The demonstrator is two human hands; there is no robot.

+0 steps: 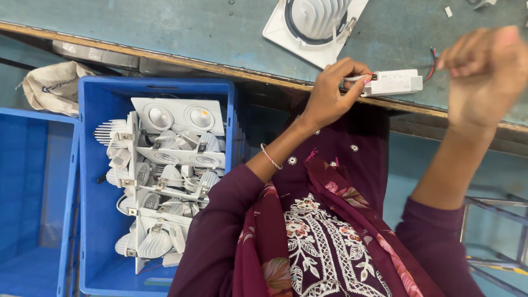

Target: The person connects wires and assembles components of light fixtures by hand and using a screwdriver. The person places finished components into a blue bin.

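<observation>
Wearer's clothing, seen from above
Plum long sleeves; maroon tunic with white floral embroidery; floral-printed scarf; thin beaded bracelet [271, 157] at the wrist of the left hand [330, 93].

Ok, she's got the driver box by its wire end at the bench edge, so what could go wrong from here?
1. The white driver box sits right at the table edge; a tug from the left hand could pull it off.
2. The right hand is blurred near the red and black wires, which might snag or strain.
3. The light fitting lies close behind and could get knocked.
</observation>
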